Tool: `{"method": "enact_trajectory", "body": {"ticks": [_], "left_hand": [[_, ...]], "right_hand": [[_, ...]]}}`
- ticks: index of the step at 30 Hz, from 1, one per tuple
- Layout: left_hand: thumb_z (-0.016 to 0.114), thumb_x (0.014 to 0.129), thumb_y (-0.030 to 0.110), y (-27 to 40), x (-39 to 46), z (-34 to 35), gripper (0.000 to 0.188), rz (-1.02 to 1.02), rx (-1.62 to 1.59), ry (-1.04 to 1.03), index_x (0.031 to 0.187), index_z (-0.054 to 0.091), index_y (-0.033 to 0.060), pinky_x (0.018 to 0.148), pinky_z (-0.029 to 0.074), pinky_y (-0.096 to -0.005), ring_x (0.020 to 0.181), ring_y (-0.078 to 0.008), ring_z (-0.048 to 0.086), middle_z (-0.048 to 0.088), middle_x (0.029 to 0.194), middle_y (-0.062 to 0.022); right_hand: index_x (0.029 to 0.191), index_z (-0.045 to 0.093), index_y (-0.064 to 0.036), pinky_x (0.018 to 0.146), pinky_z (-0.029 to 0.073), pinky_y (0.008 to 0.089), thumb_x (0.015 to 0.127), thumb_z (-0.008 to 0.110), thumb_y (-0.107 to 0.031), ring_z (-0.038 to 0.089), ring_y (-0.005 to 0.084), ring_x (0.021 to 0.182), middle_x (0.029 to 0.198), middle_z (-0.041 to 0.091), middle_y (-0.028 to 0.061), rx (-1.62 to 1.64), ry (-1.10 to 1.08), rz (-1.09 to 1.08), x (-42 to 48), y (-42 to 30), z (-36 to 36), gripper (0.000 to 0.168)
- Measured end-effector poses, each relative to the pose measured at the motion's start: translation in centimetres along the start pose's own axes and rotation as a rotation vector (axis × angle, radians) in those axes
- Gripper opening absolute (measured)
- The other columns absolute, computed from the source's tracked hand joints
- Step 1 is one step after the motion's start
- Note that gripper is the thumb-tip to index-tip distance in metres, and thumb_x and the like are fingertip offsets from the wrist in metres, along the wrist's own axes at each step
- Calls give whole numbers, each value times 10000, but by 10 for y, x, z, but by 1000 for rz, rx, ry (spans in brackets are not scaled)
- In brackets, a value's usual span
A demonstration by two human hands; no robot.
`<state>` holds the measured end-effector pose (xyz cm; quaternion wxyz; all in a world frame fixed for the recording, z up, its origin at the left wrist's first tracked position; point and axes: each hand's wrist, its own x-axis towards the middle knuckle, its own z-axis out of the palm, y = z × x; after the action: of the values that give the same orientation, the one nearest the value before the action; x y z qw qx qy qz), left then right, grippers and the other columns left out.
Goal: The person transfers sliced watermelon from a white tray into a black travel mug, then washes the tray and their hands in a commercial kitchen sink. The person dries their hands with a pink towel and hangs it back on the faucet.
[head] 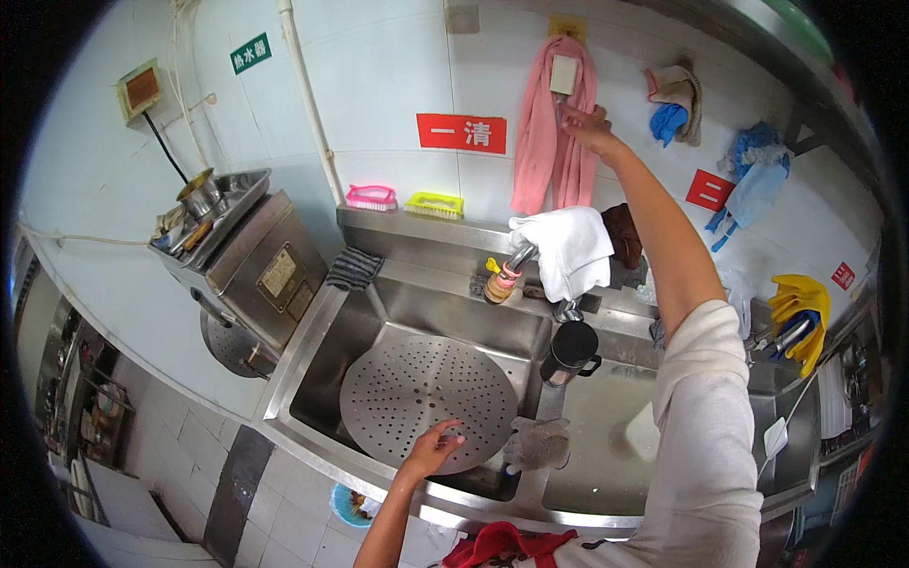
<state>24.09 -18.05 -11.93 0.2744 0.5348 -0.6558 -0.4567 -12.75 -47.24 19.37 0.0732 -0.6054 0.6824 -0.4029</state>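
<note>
My right hand [588, 130] reaches up to the wall, its fingers at a small hook or object below a pale box [564, 75], in front of a hanging pink cloth [532, 135]. Whether it grips anything is unclear. My left hand [434, 449], fingers apart and holding nothing, is over the near edge of a round perforated metal plate [426, 383] in the left steel sink [312, 383]. A white cloth [572, 248] is draped over the faucet [524, 255]. A black lidded mug [570, 351] and a grey glove [537, 444] lie on the divider between the sinks.
The right sink [596, 454] holds cloudy water and a white object. Pink [371, 198] and yellow-green [434, 205] brushes sit on the back ledge. Yellow gloves [802, 312] hang at the right. A metal tray [245, 206] of utensils tops a steel unit at left; a blue basin [348, 505] is below.
</note>
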Motion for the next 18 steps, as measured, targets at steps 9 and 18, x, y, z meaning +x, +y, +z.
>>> {"method": "enact_trajectory", "body": {"ticks": [9, 18], "left_hand": [[592, 820, 243, -17, 9, -9, 424, -54, -71, 2, 1186, 471, 67, 750, 461, -284, 862, -178, 582, 582, 1006, -123], [564, 841, 225, -6, -15, -15, 409, -57, -188, 65, 1203, 456, 67, 770, 429, -265, 862, -136, 545, 538, 1090, -83]], "right_hand": [[1021, 537, -17, 757, 428, 392, 788, 483, -296, 566, 333, 844, 922, 590, 176, -127, 862, -570, 53, -2, -47, 368], [1142, 407, -41, 869, 384, 334, 820, 494, -360, 503, 191, 938, 1020, 500, 82, 377, 176, -282, 21, -101, -21, 461]]}}
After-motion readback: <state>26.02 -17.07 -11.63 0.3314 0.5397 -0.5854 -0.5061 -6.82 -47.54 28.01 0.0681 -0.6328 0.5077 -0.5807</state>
